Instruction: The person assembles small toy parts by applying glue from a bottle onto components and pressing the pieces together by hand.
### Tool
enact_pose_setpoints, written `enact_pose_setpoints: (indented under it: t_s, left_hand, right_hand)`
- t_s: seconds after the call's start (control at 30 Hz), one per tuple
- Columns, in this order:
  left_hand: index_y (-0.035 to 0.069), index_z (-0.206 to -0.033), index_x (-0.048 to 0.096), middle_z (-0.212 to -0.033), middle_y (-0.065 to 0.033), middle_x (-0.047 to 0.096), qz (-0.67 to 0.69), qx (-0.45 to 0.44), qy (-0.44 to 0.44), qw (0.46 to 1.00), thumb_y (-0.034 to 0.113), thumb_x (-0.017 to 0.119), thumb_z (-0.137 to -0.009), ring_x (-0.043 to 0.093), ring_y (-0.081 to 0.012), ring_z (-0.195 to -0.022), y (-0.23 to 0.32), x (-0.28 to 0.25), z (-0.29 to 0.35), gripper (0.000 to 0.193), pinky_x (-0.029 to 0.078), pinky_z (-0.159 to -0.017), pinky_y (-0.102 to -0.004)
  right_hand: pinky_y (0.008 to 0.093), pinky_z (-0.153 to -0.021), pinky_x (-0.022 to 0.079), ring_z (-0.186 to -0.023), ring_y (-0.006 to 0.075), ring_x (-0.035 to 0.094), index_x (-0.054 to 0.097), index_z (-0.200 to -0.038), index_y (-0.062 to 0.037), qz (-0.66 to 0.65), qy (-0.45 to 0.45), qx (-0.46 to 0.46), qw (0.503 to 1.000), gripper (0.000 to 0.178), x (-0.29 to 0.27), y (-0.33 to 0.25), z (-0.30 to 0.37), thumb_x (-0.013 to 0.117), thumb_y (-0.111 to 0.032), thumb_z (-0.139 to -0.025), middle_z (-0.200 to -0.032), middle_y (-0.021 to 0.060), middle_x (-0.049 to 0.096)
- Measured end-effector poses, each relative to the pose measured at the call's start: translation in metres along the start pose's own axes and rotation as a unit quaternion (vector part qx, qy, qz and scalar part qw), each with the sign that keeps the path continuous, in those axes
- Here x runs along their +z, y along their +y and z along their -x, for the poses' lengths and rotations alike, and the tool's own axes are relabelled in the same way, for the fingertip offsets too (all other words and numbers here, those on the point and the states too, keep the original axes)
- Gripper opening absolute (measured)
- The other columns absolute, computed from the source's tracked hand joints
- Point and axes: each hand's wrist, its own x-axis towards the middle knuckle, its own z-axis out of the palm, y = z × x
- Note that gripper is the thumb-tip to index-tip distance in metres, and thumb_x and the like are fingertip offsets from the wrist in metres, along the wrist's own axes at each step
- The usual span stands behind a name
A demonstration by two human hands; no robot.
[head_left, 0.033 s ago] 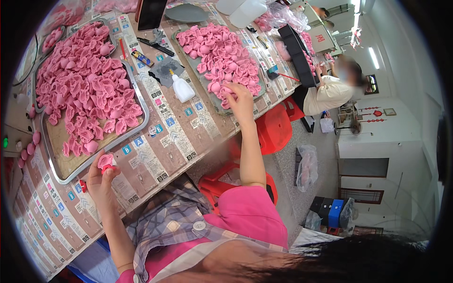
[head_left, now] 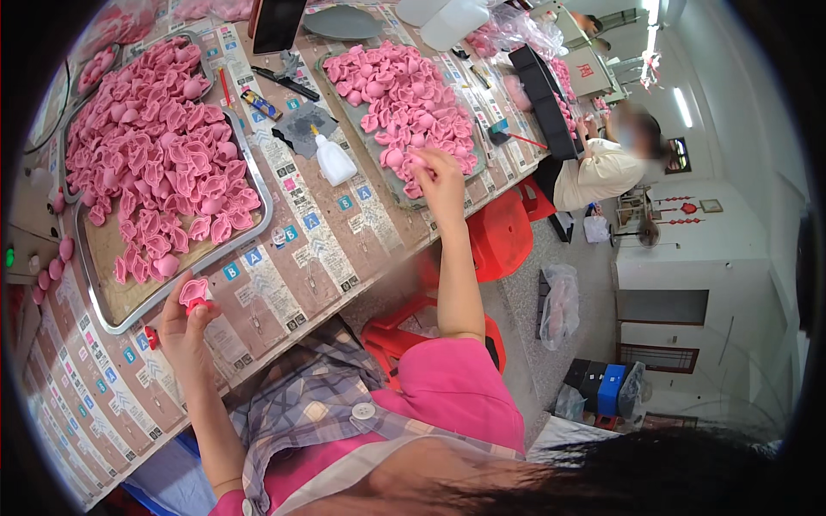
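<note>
My left hand (head_left: pixel 185 335) is closed at the table's near edge, in front of the large metal tray (head_left: pixel 268 202). Between its thumb and fingers are a hollow pink shell-shaped piece (head_left: pixel 193 291) and a small red part (head_left: pixel 200 305). My right hand (head_left: pixel 444 185) reaches over the near end of the grey tray (head_left: pixel 372 153). Its thumb and forefinger pinch a small pink piece at the edge of the pink pile (head_left: pixel 400 99); the fingers partly hide it. A bigger heap of pink shells and round pieces (head_left: pixel 159 155) fills much of the metal tray.
Between the trays lie a white squeeze bottle (head_left: pixel 335 162), a dark grey cloth (head_left: pixel 303 129), a small tube (head_left: pixel 261 105) and a black knife (head_left: pixel 284 82). A red piece (head_left: pixel 152 338) lies beside my left hand. Red stools (head_left: pixel 499 236) stand by the table. A co-worker (head_left: pixel 602 168) sits at right.
My right hand has shifted very slightly at the pile's edge. My left hand and the pieces in it stay in place.
</note>
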Motion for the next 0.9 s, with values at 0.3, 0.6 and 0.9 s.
enact_pose_setpoints:
  t_s: [0.3, 0.6, 0.9]
  left_hand:
    - [0.000, -0.116, 0.048, -0.092, -0.0042, 0.055, 0.003, -0.023, -0.029, 0.999, 0.009, 0.060, -0.076, 0.055, -0.0099, -0.073, 0.004, 0.006, 0.005, 0.043, 0.047, -0.068, -0.0237]
    - [0.001, -0.122, 0.041, -0.103, -0.0057, 0.056, 0.110, -0.066, -0.044, 0.991, 0.018, 0.064, -0.075, 0.056, -0.0078, -0.072, 0.005, -0.017, 0.013, 0.055, 0.048, -0.069, -0.0238]
    - [0.004, -0.125, 0.040, -0.099, -0.0035, 0.055, 0.098, -0.097, -0.132, 0.982, 0.010, 0.062, -0.076, 0.056, -0.0098, -0.080, 0.006, -0.016, 0.019, 0.054, 0.047, -0.075, -0.0251]
  right_hand:
    - [0.0192, -0.062, 0.043, -0.073, 0.0055, 0.053, 0.058, -0.097, -0.0005, -0.516, -0.267, 0.226, 0.782, 0.023, 0.029, -0.127, 0.035, 0.064, -0.010, -0.076, -0.086, 0.0014, 0.059]
    - [0.0255, -0.052, 0.040, -0.056, 0.0142, 0.047, 0.060, -0.099, -0.0055, -0.254, -0.292, 0.034, 0.921, 0.034, 0.060, -0.175, 0.060, 0.068, -0.017, -0.068, -0.082, 0.0060, 0.051]
    - [0.0234, -0.053, 0.040, -0.062, 0.0126, 0.049, 0.061, -0.094, -0.0048, -0.236, -0.273, -0.064, 0.930, 0.030, 0.065, -0.184, 0.068, 0.069, -0.012, -0.066, -0.080, 0.0047, 0.051]
